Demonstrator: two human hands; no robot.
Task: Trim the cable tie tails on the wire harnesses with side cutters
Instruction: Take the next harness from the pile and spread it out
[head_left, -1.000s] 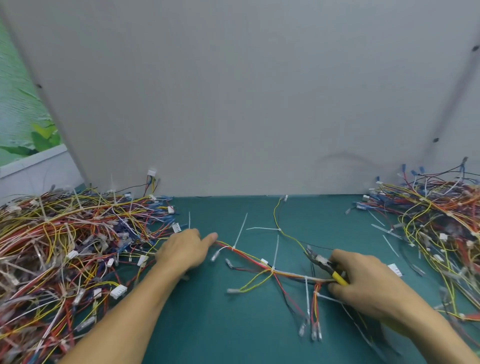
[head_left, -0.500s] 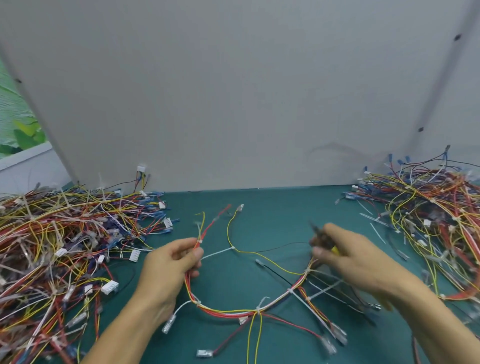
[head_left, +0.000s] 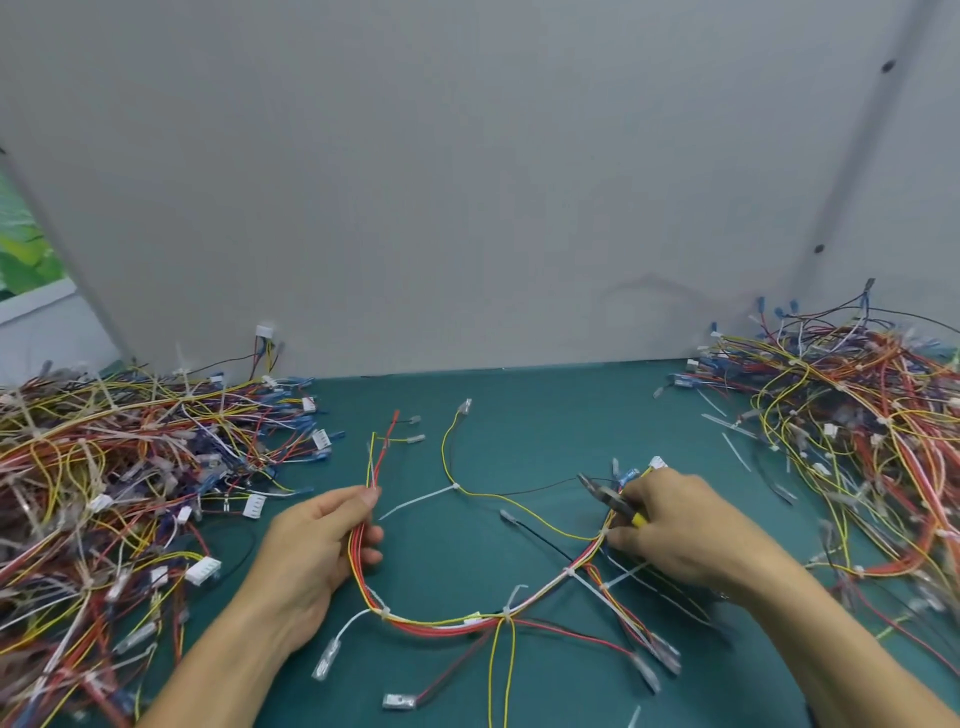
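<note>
Left hand: the left hand (head_left: 317, 561), left of centre, is gripping one end of the wire harness (head_left: 447, 621), with its fingers (head_left: 375, 534) curling round the red and yellow bundle.
Right hand: the right hand (head_left: 691, 530), right of centre, is grasping the yellow-handled side cutters (head_left: 610, 496) and seems to be pinching the harness's other end beneath them. The nose is pointing to the upper left, and I cannot tell how the jaws are standing.
Harness: it is sagging in a U across the lower middle of the frame, between the two hands.
Tie tail: a long white tie tail (head_left: 415, 501) is lying between the hands, slanting from lower left up to its knot at the right. Its free end is sitting just beside the left hand, while the cutters are waiting well to its right.
Coming move: the cutters are probably needing to travel left to the knot.
Surface: the teal tabletop (head_left: 519, 415) is carrying the left pile (head_left: 104, 467), the right pile (head_left: 857, 415) and some cut-off tails (head_left: 737, 452).
Room: a grey partition (head_left: 467, 182) is closing off the back.
</note>
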